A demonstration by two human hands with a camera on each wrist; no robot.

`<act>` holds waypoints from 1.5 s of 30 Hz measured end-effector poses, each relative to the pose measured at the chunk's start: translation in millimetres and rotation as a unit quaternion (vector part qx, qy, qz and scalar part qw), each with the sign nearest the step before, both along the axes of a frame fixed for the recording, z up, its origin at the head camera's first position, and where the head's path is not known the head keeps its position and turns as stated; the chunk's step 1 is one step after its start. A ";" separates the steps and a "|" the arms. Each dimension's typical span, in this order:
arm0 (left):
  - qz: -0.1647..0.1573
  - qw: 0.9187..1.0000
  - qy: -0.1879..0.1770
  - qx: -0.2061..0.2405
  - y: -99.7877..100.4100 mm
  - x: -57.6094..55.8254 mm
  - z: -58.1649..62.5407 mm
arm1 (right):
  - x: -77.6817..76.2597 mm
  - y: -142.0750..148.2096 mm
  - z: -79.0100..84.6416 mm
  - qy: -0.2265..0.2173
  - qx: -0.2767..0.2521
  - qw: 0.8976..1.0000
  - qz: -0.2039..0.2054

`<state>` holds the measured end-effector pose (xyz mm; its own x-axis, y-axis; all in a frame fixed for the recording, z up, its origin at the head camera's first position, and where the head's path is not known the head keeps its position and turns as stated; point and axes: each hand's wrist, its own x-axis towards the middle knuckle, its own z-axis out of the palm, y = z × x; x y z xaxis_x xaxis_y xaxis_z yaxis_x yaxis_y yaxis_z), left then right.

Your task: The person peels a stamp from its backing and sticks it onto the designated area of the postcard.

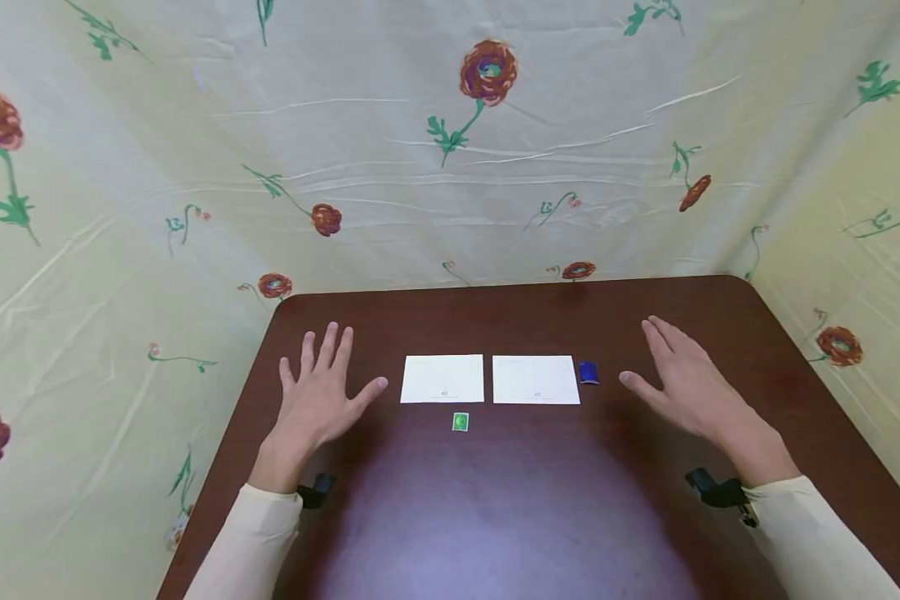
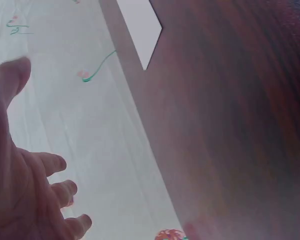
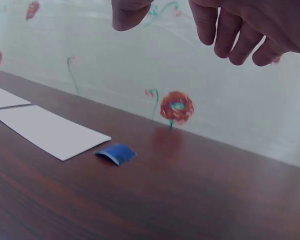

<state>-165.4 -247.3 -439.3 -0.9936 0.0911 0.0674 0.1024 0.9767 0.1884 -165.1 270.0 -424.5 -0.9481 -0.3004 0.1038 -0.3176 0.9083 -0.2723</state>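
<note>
Two white cards [image 1: 441, 377] lie side by side on the brown table, each with small print near its lower edge; the right card [image 1: 537, 377] also shows in the right wrist view. A green stamp [image 1: 461, 422] lies flat just below the left card. Against the right card's right side is a small blue stamp [image 1: 588, 372], its middle arched up off the table in the right wrist view. My left hand [image 1: 315, 402] is held with spread fingers left of the cards, holding nothing. On the other side my right hand [image 1: 690, 385] hovers with extended fingers, nearest the blue stamp.
A pale cloth [image 1: 375, 150] printed with red flowers hangs behind the table and along both sides. The dark brown table [image 1: 480, 517] has rounded far corners. Black straps with small cameras [image 1: 317, 490] sit at both wrists.
</note>
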 end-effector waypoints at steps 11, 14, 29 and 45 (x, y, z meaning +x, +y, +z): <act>-0.045 0.998 -0.032 0.015 7.2 0.0 7.4 | 7.8 -30.1 17.0 0.043 -0.014 0.996 0.079; -0.056 0.998 -0.024 0.016 9.6 -1.9 7.2 | 7.2 -44.6 15.4 0.071 -0.022 0.991 0.110; -0.091 0.994 -0.046 0.042 23.1 -16.5 -5.2 | 5.8 -109.6 1.6 0.092 -0.030 0.980 0.175; -0.137 0.986 -0.083 0.054 32.6 -36.8 -32.2 | -0.7 -167.3 -11.8 0.086 0.017 0.969 0.229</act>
